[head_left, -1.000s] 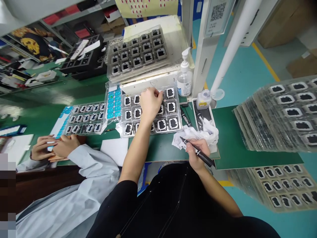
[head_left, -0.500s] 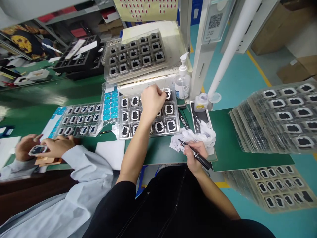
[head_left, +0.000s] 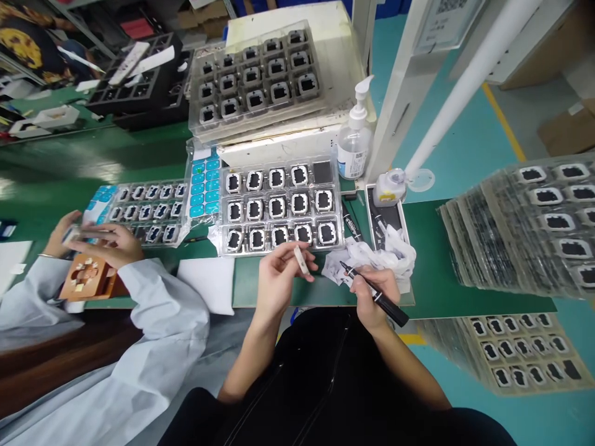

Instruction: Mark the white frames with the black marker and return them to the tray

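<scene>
My left hand (head_left: pixel 279 272) pinches a small white frame part (head_left: pixel 302 259) on edge, just in front of the clear tray (head_left: pixel 267 251). White frames with black centres fill that tray's pockets, except the back right pocket (head_left: pixel 321 173), where only dark material shows. In my right hand (head_left: pixel 375 296) is an uncapped black marker (head_left: pixel 383 301), its tip pointing up and left toward the held part. Crumpled white tissue (head_left: pixel 367 255) lies just beyond the marker, touching or close to my right fingers.
A co-worker's hands (head_left: pixel 116 244) hold a part at the left, above an orange block (head_left: pixel 86 279). Behind the tray are stacked trays (head_left: pixel 255 118) and a pump bottle (head_left: pixel 354 148). A small box (head_left: pixel 404 229) and tall tray stacks (head_left: pixel 483 241) stand right.
My left hand has come back from the tray's back right pocket with the frame part, leaving that pocket without it. The view has shifted slightly; my right hand still holds the marker.
</scene>
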{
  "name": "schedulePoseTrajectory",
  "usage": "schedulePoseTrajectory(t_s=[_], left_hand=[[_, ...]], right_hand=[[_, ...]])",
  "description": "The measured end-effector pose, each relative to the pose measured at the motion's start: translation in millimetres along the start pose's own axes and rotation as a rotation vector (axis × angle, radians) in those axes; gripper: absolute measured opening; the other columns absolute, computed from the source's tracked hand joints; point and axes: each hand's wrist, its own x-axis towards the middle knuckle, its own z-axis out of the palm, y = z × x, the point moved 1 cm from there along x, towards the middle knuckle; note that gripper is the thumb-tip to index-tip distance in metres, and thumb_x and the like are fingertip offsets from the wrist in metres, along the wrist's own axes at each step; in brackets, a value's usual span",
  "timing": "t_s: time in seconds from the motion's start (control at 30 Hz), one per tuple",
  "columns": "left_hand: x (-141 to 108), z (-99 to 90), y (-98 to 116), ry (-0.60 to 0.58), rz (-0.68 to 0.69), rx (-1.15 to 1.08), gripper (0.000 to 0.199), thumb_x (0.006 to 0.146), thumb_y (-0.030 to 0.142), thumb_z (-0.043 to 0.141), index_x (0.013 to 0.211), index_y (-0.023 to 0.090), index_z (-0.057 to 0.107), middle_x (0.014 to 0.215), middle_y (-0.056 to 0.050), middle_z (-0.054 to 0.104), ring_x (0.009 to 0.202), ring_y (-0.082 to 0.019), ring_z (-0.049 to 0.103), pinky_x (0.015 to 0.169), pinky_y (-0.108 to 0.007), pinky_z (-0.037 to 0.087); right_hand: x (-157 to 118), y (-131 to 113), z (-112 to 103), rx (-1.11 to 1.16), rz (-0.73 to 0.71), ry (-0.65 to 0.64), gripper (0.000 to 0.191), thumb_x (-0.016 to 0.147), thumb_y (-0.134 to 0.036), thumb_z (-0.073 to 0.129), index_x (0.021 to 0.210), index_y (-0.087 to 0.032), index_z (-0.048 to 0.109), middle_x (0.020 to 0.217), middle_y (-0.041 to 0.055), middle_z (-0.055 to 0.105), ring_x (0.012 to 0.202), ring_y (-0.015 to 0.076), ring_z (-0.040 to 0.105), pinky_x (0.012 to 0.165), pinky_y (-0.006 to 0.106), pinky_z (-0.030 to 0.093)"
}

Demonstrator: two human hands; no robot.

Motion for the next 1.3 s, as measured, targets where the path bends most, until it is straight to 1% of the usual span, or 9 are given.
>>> schedulePoseTrajectory(t_s=[0.17,0.3,0.43,0.57,0.73,0.83,0.93,1.1,1.3], left_hand=[[-8,-2.6,-28,-0.011,-0.125,-0.078,0.030,0.079,0.029,0.095,0.105,0.017,0.084,0.093,-0.008,0.088,0.076,-0.019,0.080,0.064,-0.027,0.069],[-12,-1.4,-38,-0.085,-0.117,-0.134,0.039,0.084,0.041,0.104,0.105,0.018,0.080,0.101,-0.011,0.090,0.087,-0.021,0.084,0.077,-0.030,0.072],[-11,0.4,-49,-0.088,-0.088,-0.072,0.051,0.088,0.051,0.108,0.098,0.021,0.068,0.100,-0.011,0.091,0.087,-0.022,0.086,0.073,-0.028,0.067],[-7,4.9,-59,-0.082,-0.041,0.012,0.055,0.086,0.060,0.108,0.106,0.020,0.076,0.092,-0.008,0.089,0.071,-0.018,0.080,0.065,-0.026,0.061],[-7,13.7,-61,-0.104,-0.010,0.071,0.050,0.090,0.063,0.105,0.097,0.017,0.085,0.090,-0.008,0.088,0.068,-0.013,0.071,0.065,-0.025,0.057],[-6,18.4,-61,-0.124,-0.026,0.081,0.052,0.088,0.065,0.106,0.095,0.017,0.087,0.086,-0.007,0.087,0.068,-0.015,0.072,0.068,-0.027,0.062],[-3,21.1,-63,-0.123,-0.054,0.082,0.054,0.084,0.066,0.107,0.093,0.017,0.087,0.083,-0.007,0.087,0.066,-0.016,0.074,0.068,-0.029,0.064],[-3,21.1,-67,-0.113,-0.041,0.118,0.051,0.085,0.064,0.106,0.095,0.018,0.087,0.082,-0.005,0.085,0.063,-0.017,0.074,0.063,-0.029,0.063],[-6,19.3,-67,-0.125,0.004,0.187,0.033,0.093,0.050,0.097,0.091,0.019,0.085,0.079,-0.004,0.083,0.065,-0.016,0.074,0.066,-0.028,0.062]], right_hand=[[0,-1,0,0.000,0.010,-0.001,0.019,0.109,-0.039,0.086,0.109,-0.030,0.068,0.069,-0.0078,0.067,0.066,0.0219,0.076,0.082,0.044,0.071],[2,-4,1,-0.002,0.009,-0.005,0.020,0.108,-0.040,0.086,0.108,-0.030,0.068,0.071,-0.0074,0.068,0.065,0.0206,0.074,0.079,0.043,0.071],[5,-8,4,0.016,-0.004,-0.013,0.021,0.110,-0.040,0.084,0.106,-0.030,0.067,0.070,-0.0077,0.068,0.061,0.0192,0.072,0.071,0.039,0.068],[7,-13,9,0.024,-0.011,0.009,0.019,0.111,-0.039,0.083,0.107,-0.030,0.067,0.068,-0.0081,0.066,0.065,0.0212,0.077,0.070,0.039,0.069],[10,-18,11,0.038,-0.028,-0.009,0.020,0.111,-0.041,0.083,0.109,-0.030,0.066,0.069,-0.0072,0.071,0.069,0.0244,0.084,0.070,0.041,0.072],[12,-20,12,0.055,-0.044,-0.069,0.019,0.112,-0.038,0.082,0.110,-0.030,0.065,0.070,-0.0062,0.074,0.089,0.0315,0.094,0.081,0.048,0.078],[13,-20,13,0.073,-0.049,-0.121,0.016,0.113,-0.036,0.080,0.112,-0.030,0.065,0.077,-0.0031,0.080,0.106,0.0361,0.096,0.088,0.054,0.081],[15,-18,15,0.124,-0.092,-0.157,0.012,0.111,-0.028,0.081,0.113,-0.031,0.070,0.080,-0.0042,0.079,0.101,0.0313,0.096,0.094,0.053,0.083],[17,-19,17,-0.001,-0.143,-0.196,0.010,0.110,-0.024,0.080,0.112,-0.030,0.072,0.087,-0.0012,0.084,0.106,0.0319,0.096,0.090,0.046,0.083]])
